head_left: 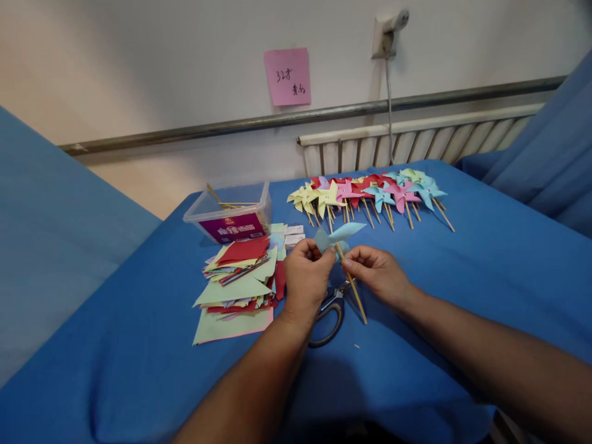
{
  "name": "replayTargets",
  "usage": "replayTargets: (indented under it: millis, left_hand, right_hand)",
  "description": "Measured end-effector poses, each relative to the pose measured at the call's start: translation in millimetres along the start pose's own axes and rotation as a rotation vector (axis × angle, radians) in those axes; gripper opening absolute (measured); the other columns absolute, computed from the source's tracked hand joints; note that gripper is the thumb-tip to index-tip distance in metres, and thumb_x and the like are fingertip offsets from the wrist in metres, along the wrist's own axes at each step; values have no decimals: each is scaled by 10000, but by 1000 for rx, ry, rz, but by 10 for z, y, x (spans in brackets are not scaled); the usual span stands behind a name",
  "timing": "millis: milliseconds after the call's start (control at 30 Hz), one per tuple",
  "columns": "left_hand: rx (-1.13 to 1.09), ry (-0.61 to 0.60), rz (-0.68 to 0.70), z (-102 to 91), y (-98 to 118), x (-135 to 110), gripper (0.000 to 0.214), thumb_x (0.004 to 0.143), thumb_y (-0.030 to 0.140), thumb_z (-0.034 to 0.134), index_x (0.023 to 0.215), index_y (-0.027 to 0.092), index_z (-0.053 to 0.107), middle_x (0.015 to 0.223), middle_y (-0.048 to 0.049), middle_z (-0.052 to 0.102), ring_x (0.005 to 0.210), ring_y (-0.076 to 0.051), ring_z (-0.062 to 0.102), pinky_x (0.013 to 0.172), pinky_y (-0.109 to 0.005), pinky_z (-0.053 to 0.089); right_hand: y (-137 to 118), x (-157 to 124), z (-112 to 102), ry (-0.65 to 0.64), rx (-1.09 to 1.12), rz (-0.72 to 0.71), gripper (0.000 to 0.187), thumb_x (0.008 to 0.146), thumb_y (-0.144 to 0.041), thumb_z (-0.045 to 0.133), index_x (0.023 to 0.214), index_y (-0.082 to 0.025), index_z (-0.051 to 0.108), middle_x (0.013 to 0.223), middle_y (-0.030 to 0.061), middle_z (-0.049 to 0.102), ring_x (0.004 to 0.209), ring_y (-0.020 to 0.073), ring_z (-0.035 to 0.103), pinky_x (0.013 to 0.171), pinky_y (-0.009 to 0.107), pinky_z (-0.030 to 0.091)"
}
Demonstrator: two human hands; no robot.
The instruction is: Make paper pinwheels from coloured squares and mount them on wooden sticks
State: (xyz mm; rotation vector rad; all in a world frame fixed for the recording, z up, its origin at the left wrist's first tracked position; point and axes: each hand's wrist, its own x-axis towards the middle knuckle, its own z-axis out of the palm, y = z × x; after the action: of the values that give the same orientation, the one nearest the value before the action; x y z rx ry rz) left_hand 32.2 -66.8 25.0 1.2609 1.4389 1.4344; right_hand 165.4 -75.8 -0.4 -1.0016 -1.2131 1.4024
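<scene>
A light blue paper pinwheel (pixel 346 231) is between my hands above the table. My left hand (pixel 308 271) is closed on the paper, its thumb by the top of the wooden stick (pixel 355 296). My right hand (pixel 377 271) pinches that stick a little below its top, and the stick slants down towards me. Partly hidden behind my left wrist lie scissors (pixel 327 340) with dark handles. To the left is a stack of coloured paper sheets (pixel 240 287) in red, green and yellow.
A clear plastic box (pixel 226 213) with wooden sticks stands at the back left. Several finished pinwheels (pixel 345 192) lie along the back. Two small white boxes (pixel 295 235) sit near the paper. A radiator (pixel 416 145) and a metal pipe (pixel 231 126) run along the wall.
</scene>
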Motion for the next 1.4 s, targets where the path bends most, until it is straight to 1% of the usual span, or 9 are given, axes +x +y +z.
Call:
replayTargets:
  millis: [200,433,633,933,1133,1233,1333,1400]
  left_hand:
    - [26,0,36,-5,-3,-4,186,638,261,702,614,177,539,538,64,451,514,-81,370,482,-210,302]
    - [46,12,48,-4,38,-18,156,637,239,700,611,174,560,532,63,462,509,-80,366,485,-212,299]
    - [39,10,48,-2,42,-26,159,630,231,705,604,180,557,538,58,472,505,-83,380,493,-215,308]
    - [66,8,60,-5,37,-23,169,639,231,701,600,183,544,532,63,462,502,-82,366,487,-216,303]
    - [44,1,42,-2,30,-27,152,626,234,703,607,181,561,538,59,483,509,-85,386,493,-214,308]
    - [46,-13,51,-2,39,-35,133,636,232,688,616,181,567,540,57,484,518,-89,397,490,-213,311]
    - [44,-7,55,-4,38,-30,128,637,225,684,616,177,566,537,61,476,515,-85,385,486,-213,304]
    - [30,0,42,-4,22,-18,146,631,233,698,614,174,566,533,65,468,509,-80,380,486,-213,304]
  right_hand:
    - [27,13,4,-6,25,5,312,676,-463,746,672,-187,600,592,-33,596,555,104,511,567,257,414]
    - [58,9,8,9,32,-21,295,672,-446,755,678,-197,597,587,-39,575,555,100,489,551,250,401]
    - [46,9,14,26,-5,-23,316,672,-472,741,674,-201,579,583,-42,559,547,99,477,542,250,396]
    - [56,4,14,21,-4,-40,305,686,-454,744,677,-197,580,573,-44,551,541,94,467,531,244,388]
    - [28,-19,40,6,-3,-48,322,683,-476,742,673,-196,584,579,-40,565,548,96,487,537,244,411]
    - [-1,-42,75,2,1,-32,329,681,-484,736,668,-196,577,587,-34,585,521,91,481,505,238,399]
    - [-11,-70,82,34,-22,-52,290,706,-454,725,709,-200,584,603,-28,604,501,90,476,477,232,371]
    - [-6,-92,61,75,-90,-125,226,745,-406,708,808,-211,612,609,-34,601,494,91,468,468,232,349]
